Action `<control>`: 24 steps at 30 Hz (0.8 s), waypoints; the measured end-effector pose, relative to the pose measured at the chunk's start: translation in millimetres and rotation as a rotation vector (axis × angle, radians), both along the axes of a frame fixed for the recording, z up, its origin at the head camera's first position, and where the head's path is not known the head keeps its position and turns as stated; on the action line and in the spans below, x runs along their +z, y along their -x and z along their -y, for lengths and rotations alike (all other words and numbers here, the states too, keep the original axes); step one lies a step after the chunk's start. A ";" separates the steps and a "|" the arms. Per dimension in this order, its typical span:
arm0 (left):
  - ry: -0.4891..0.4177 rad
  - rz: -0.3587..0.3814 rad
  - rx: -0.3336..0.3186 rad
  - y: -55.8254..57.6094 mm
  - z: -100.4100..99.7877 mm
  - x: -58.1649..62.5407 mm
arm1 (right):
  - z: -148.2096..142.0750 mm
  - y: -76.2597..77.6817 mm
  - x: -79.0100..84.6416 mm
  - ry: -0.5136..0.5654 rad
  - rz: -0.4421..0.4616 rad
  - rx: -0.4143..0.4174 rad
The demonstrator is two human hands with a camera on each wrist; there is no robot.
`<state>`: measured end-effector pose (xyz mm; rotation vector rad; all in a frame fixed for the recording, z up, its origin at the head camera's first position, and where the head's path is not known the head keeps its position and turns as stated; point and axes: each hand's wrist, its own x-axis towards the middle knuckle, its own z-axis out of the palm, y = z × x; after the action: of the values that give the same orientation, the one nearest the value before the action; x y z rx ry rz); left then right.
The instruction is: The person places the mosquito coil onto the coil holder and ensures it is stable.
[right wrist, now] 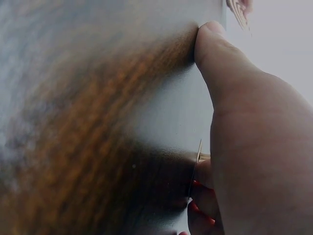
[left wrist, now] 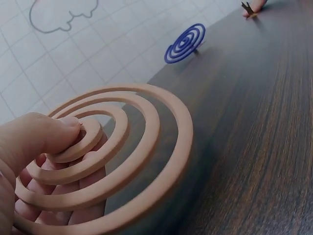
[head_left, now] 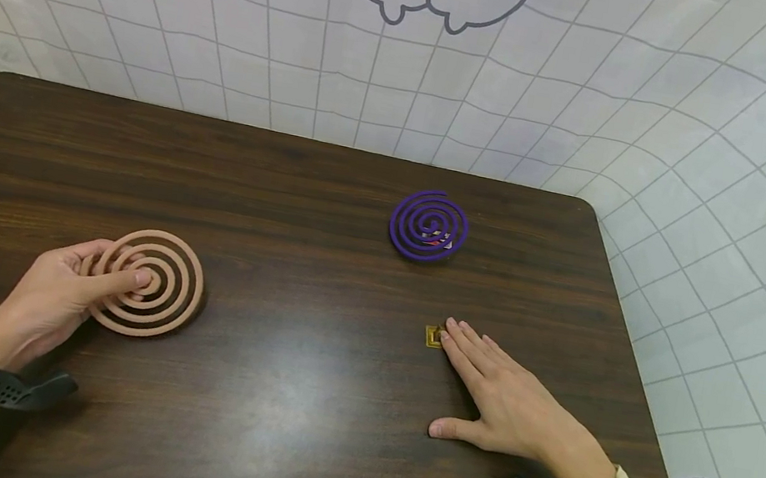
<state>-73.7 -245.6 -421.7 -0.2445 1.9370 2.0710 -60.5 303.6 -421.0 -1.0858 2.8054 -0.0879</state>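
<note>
My left hand pinches a tan mosquito coil above the table's left half. The thumb lies on the coil's centre, with the other fingers behind it. My right hand lies palm down on the table, fingers straight and thumb spread. Its fingertips touch the edge of a small gold metal coil stand; in the left wrist view an upright prong rises from it. Farther back is a purple mosquito coil, tilted in the left wrist view, with a small patterned piece partly hidden beneath.
The dark wood-grain table has rounded far corners. White grid-patterned sheeting with cartoon outlines stands behind it and along the right side. Each wrist wears a black strap.
</note>
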 end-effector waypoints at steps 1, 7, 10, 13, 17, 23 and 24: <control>-0.004 -0.002 0.000 0.0 -0.2 0.0 | 0.0 -0.1 0.1 0.000 0.001 0.000; -0.019 -0.013 0.006 0.9 -3.0 2.3 | 0.2 -0.2 1.0 0.001 0.004 0.000; -0.028 -0.007 0.017 1.5 -4.1 3.2 | 0.0 -0.3 0.9 0.002 0.006 0.001; -0.041 -0.001 0.027 1.7 -4.8 4.0 | -0.3 -0.3 0.5 0.001 0.006 0.000; -0.081 0.007 0.046 2.4 -7.0 4.7 | -0.3 -0.3 0.5 0.003 0.008 0.000; -0.113 0.017 0.066 4.0 -11.8 6.0 | -0.1 -0.1 0.8 0.003 0.011 -0.003; -0.122 0.015 0.061 4.2 -12.2 6.2 | 0.0 -0.1 1.0 0.003 0.010 -0.004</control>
<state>-77.9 -233.4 -415.5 -0.2945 1.8077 2.2100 -60.3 303.6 -420.0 -1.0770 2.7993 -0.0977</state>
